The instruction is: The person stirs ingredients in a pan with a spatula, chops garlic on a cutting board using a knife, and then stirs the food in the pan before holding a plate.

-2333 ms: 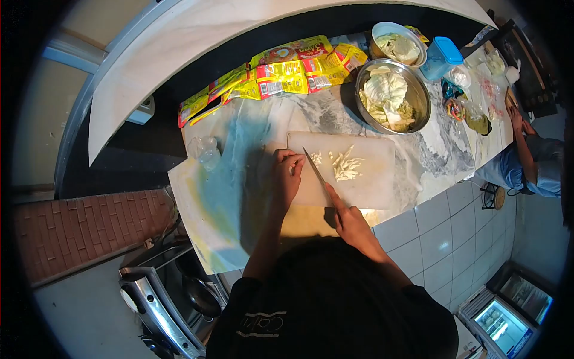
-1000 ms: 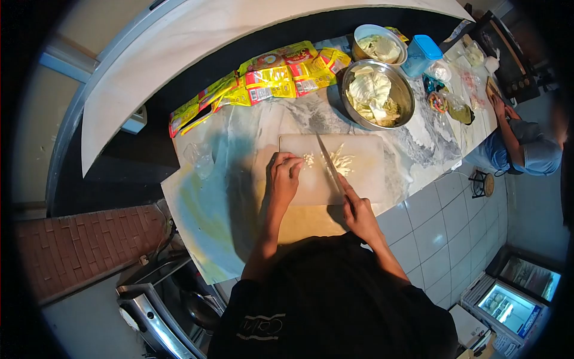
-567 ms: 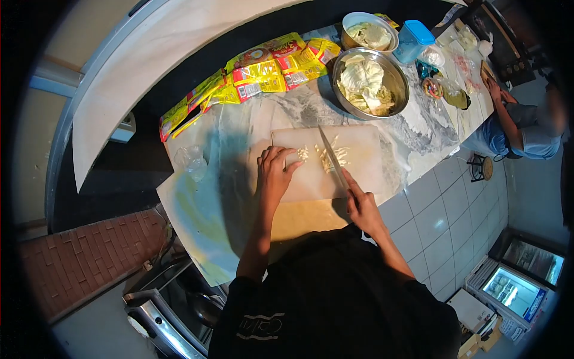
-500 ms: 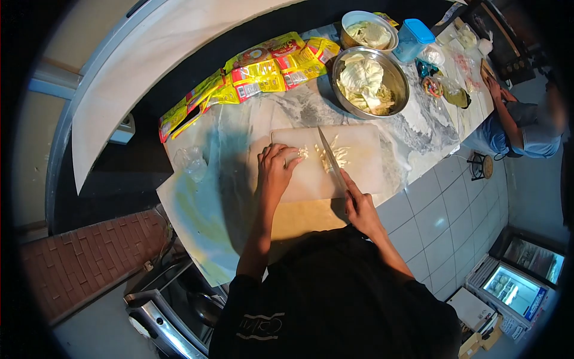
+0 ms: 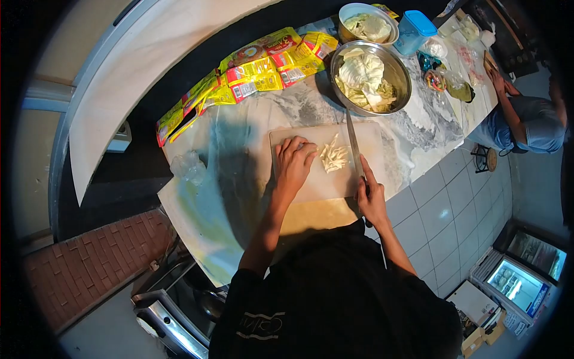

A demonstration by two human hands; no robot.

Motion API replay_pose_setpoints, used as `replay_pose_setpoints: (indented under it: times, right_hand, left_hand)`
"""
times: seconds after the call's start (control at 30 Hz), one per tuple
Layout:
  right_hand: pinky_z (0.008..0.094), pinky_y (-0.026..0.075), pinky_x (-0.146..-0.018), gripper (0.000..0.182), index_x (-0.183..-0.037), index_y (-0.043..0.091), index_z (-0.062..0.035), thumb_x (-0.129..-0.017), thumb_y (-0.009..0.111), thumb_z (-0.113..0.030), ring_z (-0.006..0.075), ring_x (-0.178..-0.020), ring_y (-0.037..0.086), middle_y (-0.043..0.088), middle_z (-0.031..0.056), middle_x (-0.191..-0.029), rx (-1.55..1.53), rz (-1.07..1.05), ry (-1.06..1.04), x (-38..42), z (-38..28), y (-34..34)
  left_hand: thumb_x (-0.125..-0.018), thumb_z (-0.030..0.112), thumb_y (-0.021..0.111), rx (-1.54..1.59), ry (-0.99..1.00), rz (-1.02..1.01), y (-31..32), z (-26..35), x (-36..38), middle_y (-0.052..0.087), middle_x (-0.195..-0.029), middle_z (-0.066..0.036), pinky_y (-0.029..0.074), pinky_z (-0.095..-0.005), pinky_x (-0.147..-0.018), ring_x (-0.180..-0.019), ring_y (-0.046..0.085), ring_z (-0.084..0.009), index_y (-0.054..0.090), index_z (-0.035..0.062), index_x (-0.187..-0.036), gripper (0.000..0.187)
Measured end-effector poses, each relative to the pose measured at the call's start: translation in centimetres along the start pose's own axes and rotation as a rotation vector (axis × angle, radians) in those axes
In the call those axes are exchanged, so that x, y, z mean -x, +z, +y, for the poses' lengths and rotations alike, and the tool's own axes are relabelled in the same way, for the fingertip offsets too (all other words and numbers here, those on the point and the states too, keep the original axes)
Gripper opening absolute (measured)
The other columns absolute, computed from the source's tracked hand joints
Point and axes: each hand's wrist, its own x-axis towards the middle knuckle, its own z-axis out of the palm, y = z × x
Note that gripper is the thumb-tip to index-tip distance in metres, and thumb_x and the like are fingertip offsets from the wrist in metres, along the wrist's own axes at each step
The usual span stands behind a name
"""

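A white cutting board (image 5: 311, 185) lies on the marble counter in front of me. Pale shredded pieces (image 5: 335, 155) rest in a small pile on it. My right hand (image 5: 372, 200) is wrapped round the handle of a long knife (image 5: 353, 140), whose blade points away from me, right of the pile. At the pile's left, my left hand (image 5: 294, 164) is bent over the board with its fingers together; what lies under its fingertips is hidden. A metal bowl (image 5: 402, 99) with cabbage leaves (image 5: 362, 72) stands beyond the board.
Yellow and red noodle packets (image 5: 254, 75) line the back edge. A clear plastic bag (image 5: 189, 167) lies at the left. Behind the metal bowl are another bowl (image 5: 391, 37) and a blue container (image 5: 412, 33). A person (image 5: 532, 122) works at the counter's far right.
The knife has moved right, away from the shredded pieces, with my right hand. My left hand has moved right, closer to the pile. The small bits near its fingertips are now out of sight.
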Motion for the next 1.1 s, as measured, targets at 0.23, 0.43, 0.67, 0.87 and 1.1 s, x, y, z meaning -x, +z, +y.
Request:
replay_pose_setpoints:
  times: [0.23,0.43,0.67,0.87,1.1]
  right_hand:
    - [0.0278,0.044,-0.054,0.055,-0.152,0.033,-0.0169,-0.099,0.043,-0.006,0.0106,-0.049,0.05,0.052,0.0035,-0.053,-0.041,-0.013,0.014,-0.2,-0.4,0.4]
    - [0.0283,0.045,-0.055,0.057,-0.151,0.034,-0.0153,-0.096,0.044,-0.003,0.0135,-0.048,0.05,0.052,0.0045,-0.055,-0.024,-0.068,-0.081,0.7,-1.7,0.7]
    - [0.048,0.048,-0.07,0.075,-0.153,0.026,-0.0133,-0.083,0.048,0.006,0.0415,-0.073,0.06,0.06,0.0207,-0.082,0.011,-0.385,-0.248,2.3,-2.1,3.7]
    - [0.0494,0.048,-0.065,0.079,-0.153,0.023,-0.0138,-0.082,0.05,0.006,0.0431,-0.066,0.059,0.06,0.0228,-0.072,0.114,-0.434,-0.245,2.1,-1.9,4.9]
    - [0.0509,0.047,-0.062,0.077,-0.153,0.025,-0.0137,-0.083,0.052,0.005,0.0457,-0.062,0.058,0.06,0.0266,-0.071,0.151,-0.392,-0.261,1.8,-2.5,5.3]
  left_hand:
    - [-0.081,0.014,0.07,0.001,-0.003,-0.023,0.3,0.3,-0.3,0.063,-0.092,-0.002,0.038,-0.0386,-0.08,-0.09,0.057,-0.0246,0.069,0.0104,-0.09,0.01]
    - [-0.089,0.012,0.067,0.468,-0.302,0.043,-1.3,-0.3,2.0,0.07,-0.092,-0.008,0.047,-0.0325,-0.07,-0.082,0.064,-0.0189,0.07,0.0051,-0.098,0.012]
    - [-0.089,0.004,0.066,0.419,-0.433,0.071,-4.0,-2.3,5.2,0.073,-0.091,-0.008,0.051,-0.0327,-0.075,-0.08,0.067,-0.0159,0.069,0.0036,-0.104,0.015]
    - [-0.087,0.008,0.069,0.394,-0.499,0.156,-3.2,-2.4,4.9,0.073,-0.092,-0.008,0.05,-0.0337,-0.071,-0.079,0.067,-0.0187,0.071,0.0043,-0.098,0.012]
    - [-0.08,0.002,0.072,0.298,-0.35,0.251,-2.6,-2.5,4.8,0.071,-0.087,-0.014,0.05,-0.0346,-0.072,-0.075,0.066,-0.0278,0.072,0.0021,-0.093,0.013]
